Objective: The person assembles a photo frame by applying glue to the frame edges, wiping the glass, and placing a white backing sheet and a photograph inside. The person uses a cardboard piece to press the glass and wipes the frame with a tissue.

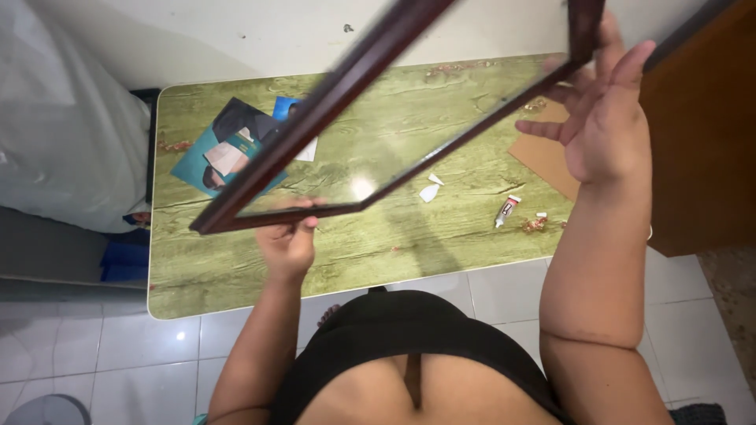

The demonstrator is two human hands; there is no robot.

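Both hands hold a dark brown picture frame (331, 94) with a glass pane, lifted in the air above a green wood-grain table (236, 275). Frame is tilted, its near corner low by the left hand, its far end running up out of the top of the view.

Left hand (287, 240): pinching the frame's lower rail, thumb on top, fingers curled under it. Right hand (606, 118): fingers spread wide, palm flat against the frame's right edge, propping rather than clasping.

Glass shows a bright glare spot just above the left hand.

On the table below, seen partly through the glass:
- a loose stack of printed photos or cards (228, 149), teal and dark, beyond and to the left of the left hand
- 2 small white paper scraps (430, 189) between the hands
- a small glue tube (506, 211) with a white body, between the hands, nearer the right forearm
- a brown cardboard sheet (543, 157) just under the right hand
- reddish crumbs (535, 225) just beside the tube

White tiled floor (157, 354) under the table's near edge.
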